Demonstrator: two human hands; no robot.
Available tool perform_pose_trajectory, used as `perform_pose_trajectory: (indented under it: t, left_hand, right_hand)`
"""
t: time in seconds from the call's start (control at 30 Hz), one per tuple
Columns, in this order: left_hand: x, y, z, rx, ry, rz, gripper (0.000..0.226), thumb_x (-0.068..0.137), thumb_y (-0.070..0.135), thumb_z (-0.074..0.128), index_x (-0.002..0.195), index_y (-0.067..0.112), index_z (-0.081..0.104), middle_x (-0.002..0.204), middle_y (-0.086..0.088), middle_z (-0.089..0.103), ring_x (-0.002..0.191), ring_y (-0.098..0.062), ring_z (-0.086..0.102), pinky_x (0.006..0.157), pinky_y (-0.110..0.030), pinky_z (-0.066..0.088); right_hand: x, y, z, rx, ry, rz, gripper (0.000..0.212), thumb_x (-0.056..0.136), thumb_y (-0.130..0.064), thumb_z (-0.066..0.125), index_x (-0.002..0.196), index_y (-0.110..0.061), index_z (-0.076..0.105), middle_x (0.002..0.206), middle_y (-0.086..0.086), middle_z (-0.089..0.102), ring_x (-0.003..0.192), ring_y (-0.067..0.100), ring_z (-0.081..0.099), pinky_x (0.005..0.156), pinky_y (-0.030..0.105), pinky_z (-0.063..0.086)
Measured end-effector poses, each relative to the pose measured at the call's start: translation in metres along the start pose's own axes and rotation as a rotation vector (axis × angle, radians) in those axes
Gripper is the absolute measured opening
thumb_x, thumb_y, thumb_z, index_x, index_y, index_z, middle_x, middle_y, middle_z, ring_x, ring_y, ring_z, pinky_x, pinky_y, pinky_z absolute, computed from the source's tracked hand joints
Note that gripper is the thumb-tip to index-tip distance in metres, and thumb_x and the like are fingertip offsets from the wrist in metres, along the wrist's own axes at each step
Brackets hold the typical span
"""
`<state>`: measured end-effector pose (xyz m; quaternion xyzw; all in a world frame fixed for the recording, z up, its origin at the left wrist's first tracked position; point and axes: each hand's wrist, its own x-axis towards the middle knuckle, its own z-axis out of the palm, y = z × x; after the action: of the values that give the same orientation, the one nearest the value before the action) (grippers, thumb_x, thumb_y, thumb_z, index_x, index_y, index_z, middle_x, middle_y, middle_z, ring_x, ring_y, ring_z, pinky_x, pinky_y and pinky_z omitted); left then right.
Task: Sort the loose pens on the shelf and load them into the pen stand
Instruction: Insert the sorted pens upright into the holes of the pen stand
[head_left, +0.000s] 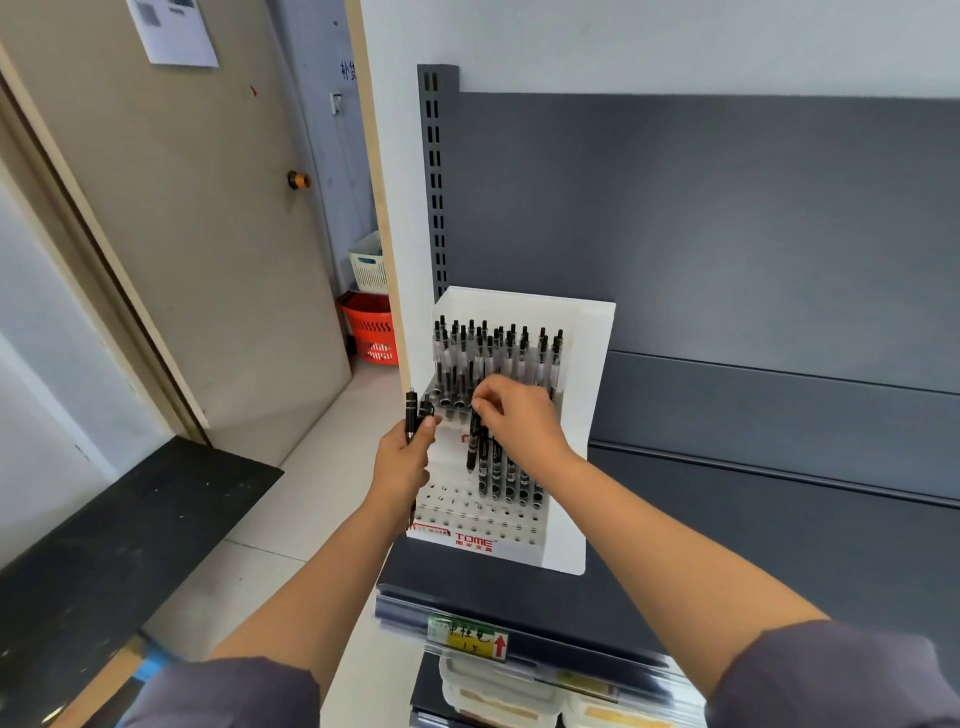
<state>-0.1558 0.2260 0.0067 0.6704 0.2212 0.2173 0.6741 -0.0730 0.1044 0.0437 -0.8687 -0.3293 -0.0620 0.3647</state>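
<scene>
A white stepped pen stand (571, 467) with a red TOME label stands on the dark grey shelf (779, 545) at its left end. Several black pens (493, 353) fill its top rows, and a few more (511, 480) stand in a middle row on the right. My left hand (402, 462) grips a small bunch of black pens (413, 415) upright at the stand's left side. Over the middle rows, my right hand (514, 418) pinches the top of one black pen (474, 439), its tip pointing down above the holes.
A grey slotted upright (436, 176) and back panel rise behind the stand. The shelf's front rail carries a yellow price tag (467, 638); boxes lie on the shelf below. To the left are a door, a red basket (371, 327) and a white basket (369, 262) on the floor.
</scene>
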Motion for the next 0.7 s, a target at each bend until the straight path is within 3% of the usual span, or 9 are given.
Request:
perform_pose_trajectory:
  t: [0.1,0.2,0.33,0.5,0.7]
  left_hand:
    - [0.008,-0.001,-0.003,0.026,-0.041,-0.008,0.018,0.097,0.016,0.047,0.108,0.013,0.059,0.068,-0.001,0.035,0.056,-0.012,0.033,0.050,-0.023,0.033]
    - [0.014,-0.002,-0.005,0.088,-0.124,0.051,0.012,0.095,0.014,0.050,0.103,0.013,0.059,0.068,0.002,0.046,0.060,-0.012,0.044,0.053,-0.021,0.043]
    - [0.024,-0.004,-0.008,0.092,-0.191,0.075,0.007,0.091,0.011,0.057,0.097,0.015,0.060,0.075,0.006,0.057,0.069,-0.009,0.055,0.056,-0.016,0.050]
    - [0.031,-0.008,-0.012,-0.022,-0.197,0.044,0.020,0.090,0.001,0.056,0.092,0.021,0.053,0.082,-0.004,0.061,0.071,-0.014,0.059,0.057,-0.017,0.052]
    - [0.032,-0.008,-0.015,0.023,-0.273,0.080,0.015,0.091,0.004,0.055,0.099,0.016,0.054,0.094,-0.008,0.066,0.087,-0.014,0.064,0.075,-0.025,0.049]
  right_hand:
    - [0.002,0.001,0.005,-0.169,-0.049,-0.035,0.016,0.094,-0.027,0.053,0.099,-0.020,0.066,0.089,-0.003,0.070,0.086,0.018,0.062,0.066,0.028,0.046]
    - [0.007,0.003,0.008,-0.354,-0.019,-0.094,0.019,0.092,-0.032,0.053,0.098,-0.024,0.069,0.100,-0.004,0.065,0.101,0.022,0.051,0.076,0.033,0.039]
    - [0.009,0.003,0.014,-0.427,-0.074,-0.033,0.022,0.092,-0.035,0.053,0.105,-0.027,0.069,0.107,-0.003,0.056,0.109,0.023,0.043,0.084,0.036,0.032]
    - [0.007,-0.002,0.022,-0.494,-0.046,0.036,0.023,0.092,-0.038,0.052,0.105,-0.027,0.068,0.109,-0.003,0.054,0.111,0.024,0.042,0.088,0.038,0.033]
    - [0.005,-0.006,0.023,-0.450,-0.048,0.078,0.024,0.095,-0.036,0.048,0.111,-0.026,0.063,0.113,-0.003,0.055,0.113,0.023,0.044,0.090,0.038,0.033]
